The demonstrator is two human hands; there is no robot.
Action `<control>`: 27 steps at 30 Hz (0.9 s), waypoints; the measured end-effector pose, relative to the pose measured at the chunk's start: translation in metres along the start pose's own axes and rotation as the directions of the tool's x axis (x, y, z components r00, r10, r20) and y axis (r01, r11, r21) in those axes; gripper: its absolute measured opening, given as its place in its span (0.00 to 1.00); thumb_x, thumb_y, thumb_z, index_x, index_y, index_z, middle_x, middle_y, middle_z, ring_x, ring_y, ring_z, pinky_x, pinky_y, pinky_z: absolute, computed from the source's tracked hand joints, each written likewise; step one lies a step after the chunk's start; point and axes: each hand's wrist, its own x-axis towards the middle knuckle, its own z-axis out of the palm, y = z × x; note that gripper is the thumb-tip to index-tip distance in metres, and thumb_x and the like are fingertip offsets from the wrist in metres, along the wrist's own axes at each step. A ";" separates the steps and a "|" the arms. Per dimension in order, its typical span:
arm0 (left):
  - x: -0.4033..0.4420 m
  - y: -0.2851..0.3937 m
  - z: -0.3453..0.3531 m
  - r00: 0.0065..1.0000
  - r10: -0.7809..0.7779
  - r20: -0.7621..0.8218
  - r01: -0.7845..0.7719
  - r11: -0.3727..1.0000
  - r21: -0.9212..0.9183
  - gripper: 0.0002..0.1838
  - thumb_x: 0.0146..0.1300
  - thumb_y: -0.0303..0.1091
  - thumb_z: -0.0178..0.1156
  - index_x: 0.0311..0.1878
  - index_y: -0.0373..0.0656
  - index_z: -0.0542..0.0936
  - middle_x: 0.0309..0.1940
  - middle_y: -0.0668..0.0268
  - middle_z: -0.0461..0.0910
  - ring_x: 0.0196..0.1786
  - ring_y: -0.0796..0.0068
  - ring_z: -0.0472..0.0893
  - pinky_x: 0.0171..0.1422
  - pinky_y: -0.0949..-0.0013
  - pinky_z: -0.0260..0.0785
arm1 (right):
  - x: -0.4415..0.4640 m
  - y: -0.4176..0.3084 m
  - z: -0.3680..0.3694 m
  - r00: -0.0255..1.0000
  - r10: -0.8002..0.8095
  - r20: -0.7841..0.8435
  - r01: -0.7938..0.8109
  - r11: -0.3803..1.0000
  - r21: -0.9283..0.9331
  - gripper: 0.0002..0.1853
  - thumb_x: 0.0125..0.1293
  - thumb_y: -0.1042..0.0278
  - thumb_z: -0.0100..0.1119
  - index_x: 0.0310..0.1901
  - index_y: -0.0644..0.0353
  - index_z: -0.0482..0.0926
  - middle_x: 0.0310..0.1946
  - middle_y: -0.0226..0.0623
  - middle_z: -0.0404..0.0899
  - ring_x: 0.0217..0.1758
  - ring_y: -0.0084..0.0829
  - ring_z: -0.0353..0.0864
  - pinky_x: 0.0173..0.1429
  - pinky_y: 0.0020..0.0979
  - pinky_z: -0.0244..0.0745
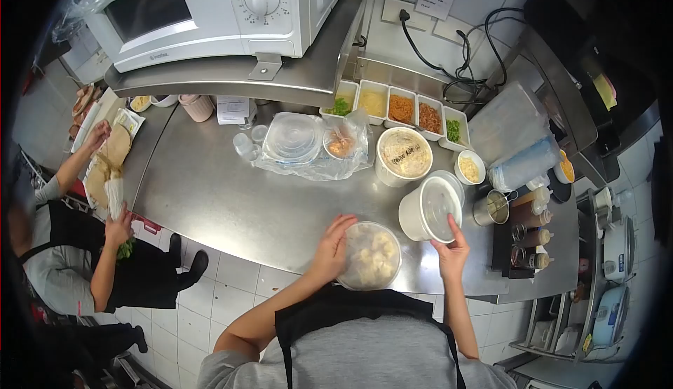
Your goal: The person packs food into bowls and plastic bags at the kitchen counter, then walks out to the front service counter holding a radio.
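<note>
Black apron (357, 301) below left fingers (341, 226), cupped round filled chunk tub (373, 257); right fingers (454, 229) hold lidded white tub (429, 210); remaining work unclear.

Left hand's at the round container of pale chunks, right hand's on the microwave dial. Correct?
No, the right hand is misplaced: the head view shows it at the white tub. The left hand is at the round container of pale chunks, as stated.

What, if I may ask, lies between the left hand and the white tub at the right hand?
The round container of pale chunks lies between the left hand and the white tub, as the head view shows.
</note>
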 end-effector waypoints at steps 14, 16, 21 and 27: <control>0.012 -0.002 0.099 1.000 0.000 0.030 0.008 0.961 -0.276 0.18 0.61 0.25 0.46 0.54 0.31 0.69 0.50 0.50 0.72 0.53 0.58 0.72 0.59 0.64 0.61 | 0.057 -0.016 0.190 0.615 -0.056 0.787 0.401 0.881 -0.250 0.37 0.40 0.66 0.72 0.57 0.54 0.70 0.58 0.52 0.63 0.59 0.48 0.67 0.62 0.35 0.63; 0.015 0.016 0.102 0.998 -0.027 0.058 0.042 0.960 -0.276 0.22 0.59 0.29 0.50 0.57 0.32 0.66 0.54 0.51 0.70 0.57 0.61 0.69 0.64 0.63 0.56 | 0.053 -0.007 0.188 0.616 -0.035 0.787 0.419 0.861 -0.290 0.38 0.41 0.68 0.71 0.59 0.52 0.69 0.61 0.54 0.58 0.61 0.50 0.65 0.64 0.35 0.62; 0.002 -0.002 0.118 0.982 -0.179 0.066 0.190 0.945 -0.266 0.19 0.65 0.28 0.42 0.56 0.28 0.67 0.50 0.54 0.72 0.53 0.69 0.71 0.60 0.69 0.60 | 0.039 -0.069 0.107 0.663 0.140 0.736 0.381 0.783 -0.492 0.35 0.49 0.69 0.64 0.62 0.50 0.64 0.66 0.58 0.49 0.64 0.53 0.60 0.65 0.37 0.59; 0.006 0.032 0.166 0.981 -0.146 -0.127 0.080 0.904 -0.421 0.19 0.66 0.27 0.38 0.59 0.33 0.65 0.57 0.55 0.68 0.59 0.65 0.67 0.63 0.67 0.57 | 0.013 -0.131 -0.083 0.900 -0.059 0.431 0.198 0.938 -0.285 0.20 0.56 0.67 0.61 0.51 0.62 0.73 0.47 0.40 0.77 0.46 0.32 0.79 0.48 0.32 0.73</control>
